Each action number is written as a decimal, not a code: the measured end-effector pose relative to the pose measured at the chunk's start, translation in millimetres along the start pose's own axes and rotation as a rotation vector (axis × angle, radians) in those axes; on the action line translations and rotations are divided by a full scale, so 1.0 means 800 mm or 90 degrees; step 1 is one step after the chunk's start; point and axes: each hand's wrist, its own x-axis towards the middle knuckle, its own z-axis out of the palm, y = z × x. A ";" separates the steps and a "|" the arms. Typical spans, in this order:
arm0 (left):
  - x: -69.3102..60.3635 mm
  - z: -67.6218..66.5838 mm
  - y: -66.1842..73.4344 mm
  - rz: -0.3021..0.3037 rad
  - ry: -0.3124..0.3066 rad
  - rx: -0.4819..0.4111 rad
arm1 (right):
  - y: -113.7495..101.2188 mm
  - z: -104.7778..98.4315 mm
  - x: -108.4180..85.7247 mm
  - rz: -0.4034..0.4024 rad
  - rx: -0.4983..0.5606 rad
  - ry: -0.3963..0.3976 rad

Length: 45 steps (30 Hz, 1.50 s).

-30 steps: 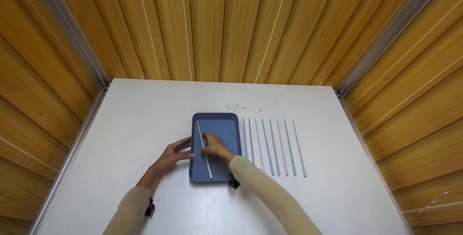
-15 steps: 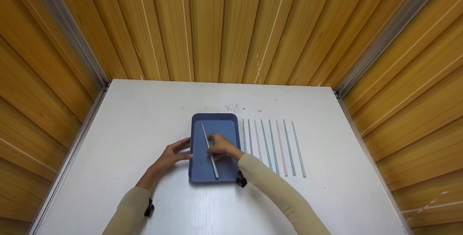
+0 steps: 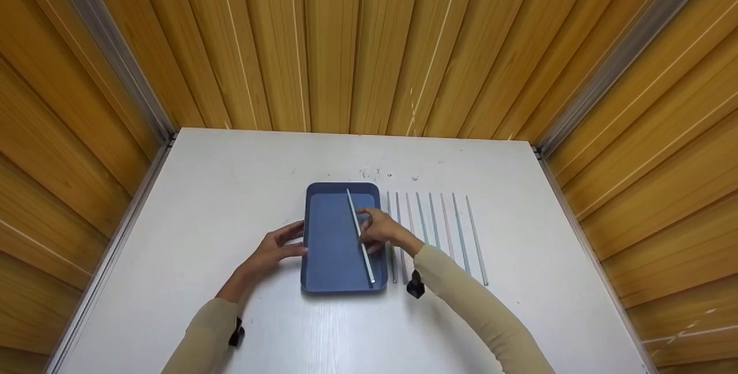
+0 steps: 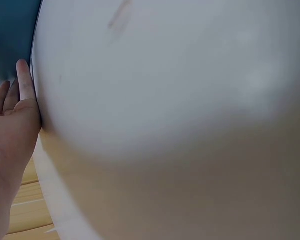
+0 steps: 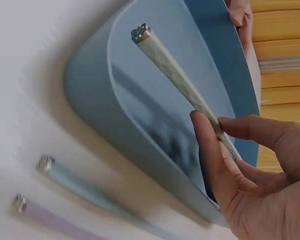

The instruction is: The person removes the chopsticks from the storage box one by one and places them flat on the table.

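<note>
My right hand (image 3: 382, 230) pinches a pale green chopstick (image 3: 367, 264) over the right part of a blue rectangular tray (image 3: 328, 241). In the right wrist view, thumb and fingertips close on the chopstick (image 5: 172, 75) partway along it, and its silvery decorated end points away from the hand. The tray's bare floor shows beneath it. My left hand (image 3: 272, 249) rests against the tray's left side, fingers and thumb extended. The left wrist view has the straight fingers of that left hand (image 4: 15, 115) lying along the tray wall (image 4: 15, 35).
Right of the tray, several chopsticks (image 3: 473, 230) in pale blue, pink and green lie side by side on the white table (image 3: 230, 189); my right forearm covers parts of some. Yellow wood-look walls (image 3: 334, 45) close off the back and sides.
My right hand has carried the chopstick rightward from the tray's left part to its right part. The left hand stays at the tray's side.
</note>
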 end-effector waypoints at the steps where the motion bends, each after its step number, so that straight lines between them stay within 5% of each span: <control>1: 0.000 0.000 0.001 -0.003 0.003 -0.002 | -0.001 -0.005 -0.002 -0.005 0.002 0.000; 17: 0.001 -0.004 0.000 0.020 -0.013 0.012 | 0.002 -0.075 -0.042 -0.022 0.039 -0.001; 45: -0.002 -0.003 -0.001 0.008 -0.019 -0.001 | 0.076 -0.153 -0.097 0.025 0.018 0.066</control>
